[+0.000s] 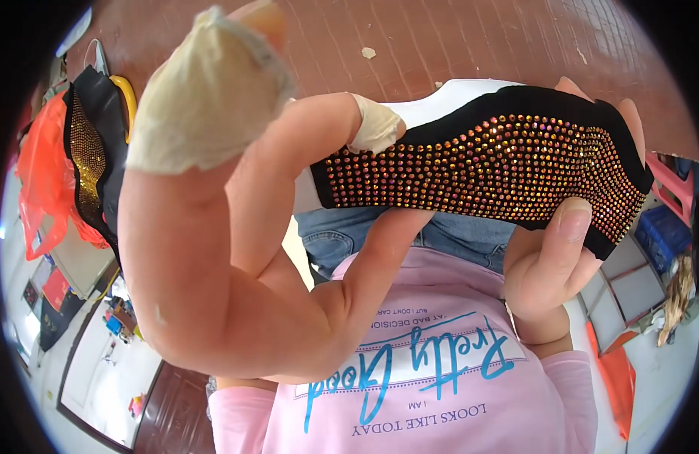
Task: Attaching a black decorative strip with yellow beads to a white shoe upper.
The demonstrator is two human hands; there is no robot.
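I hold a black shoe upper (486, 163) studded with rows of orange-gold rhinestones, with a white sole edge (433, 106) showing behind it. My left hand (236, 227) fills the left of the view, close to the camera. Its index finger and middle finger wear cloth tape, and the taped middle fingertip (376, 125) presses on the upper's left end. My right hand (550, 265) grips the right end, thumb on the studded face, fingers behind.
My pink printed shirt (433, 378) and blue jeans (342, 231) lie below the shoe. At the left stand another studded black upper (88, 155), an orange plastic bag (43, 181) and a yellow handle (126, 94). Red brick floor (455, 38) is beyond. Crates (663, 234) sit right.
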